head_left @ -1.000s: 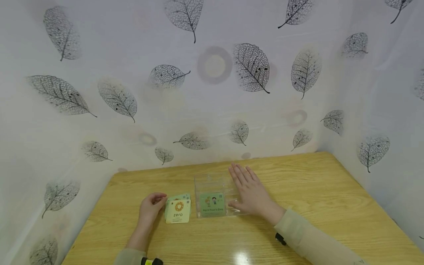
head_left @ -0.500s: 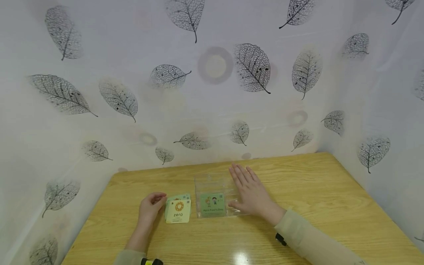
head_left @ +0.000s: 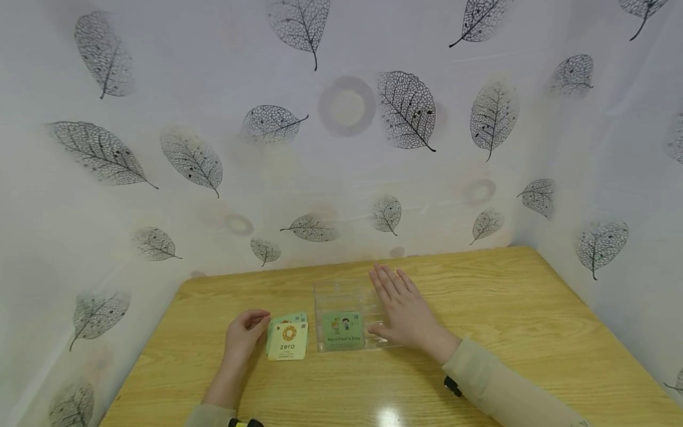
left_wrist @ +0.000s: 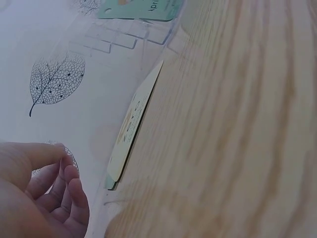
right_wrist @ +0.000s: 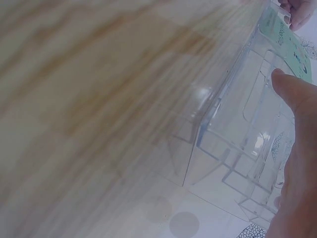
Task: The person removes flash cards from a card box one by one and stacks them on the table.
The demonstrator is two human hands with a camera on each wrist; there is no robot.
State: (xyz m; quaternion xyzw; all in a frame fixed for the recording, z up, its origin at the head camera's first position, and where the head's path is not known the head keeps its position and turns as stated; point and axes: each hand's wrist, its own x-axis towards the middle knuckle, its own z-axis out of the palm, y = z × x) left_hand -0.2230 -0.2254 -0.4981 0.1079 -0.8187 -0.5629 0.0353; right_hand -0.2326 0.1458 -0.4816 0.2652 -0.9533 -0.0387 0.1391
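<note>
My right hand (head_left: 405,314) rests flat on the right part of a clear plastic box (head_left: 338,290), its fingers straight. In the right wrist view the thumb (right_wrist: 290,88) lies over the transparent box (right_wrist: 225,129). A green card (head_left: 342,332) reading "April Fool's Day" sits in the box's left part. Left of the box lies a small pile of cards, a pale yellow "zero" card (head_left: 288,343) on top and green ones (head_left: 296,317) beneath. My left hand (head_left: 244,335) is beside the pile, fingers loosely curled. The left wrist view shows this hand (left_wrist: 39,193) holding nothing.
The wooden table (head_left: 480,308) carries the box and cards near its middle. A pale curtain (head_left: 341,166) with leaf prints rises behind and at both sides. A bright reflection shows on the table's front.
</note>
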